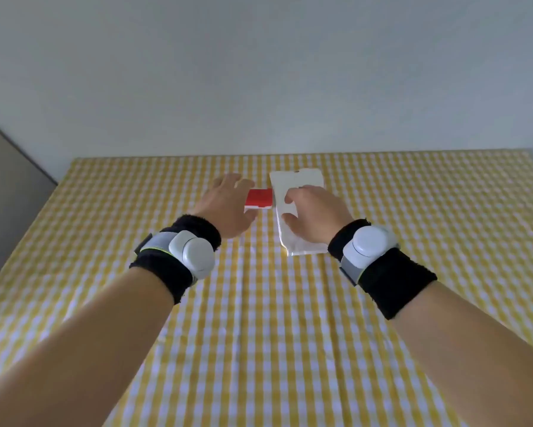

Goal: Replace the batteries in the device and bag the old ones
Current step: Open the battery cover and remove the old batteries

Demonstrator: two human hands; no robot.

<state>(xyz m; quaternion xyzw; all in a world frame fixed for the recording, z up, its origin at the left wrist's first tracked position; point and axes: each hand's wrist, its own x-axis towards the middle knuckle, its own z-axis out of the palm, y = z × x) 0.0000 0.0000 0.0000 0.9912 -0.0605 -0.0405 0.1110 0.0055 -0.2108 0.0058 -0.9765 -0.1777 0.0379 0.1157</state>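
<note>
Start of job: both hands reaching, nothing lifted yet.
Left hand (228,204) spread open over red box (259,198); right hand (316,215) loosely curled, resting on white bag (296,180). Next, probably: grip the box.

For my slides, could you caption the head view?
Left hand reaches a red box; right hand rests on a white bag.

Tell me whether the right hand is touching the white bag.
Touching. In the head view, the right hand lies on the white bag, thumb and fingertip pressed against its surface.
</note>
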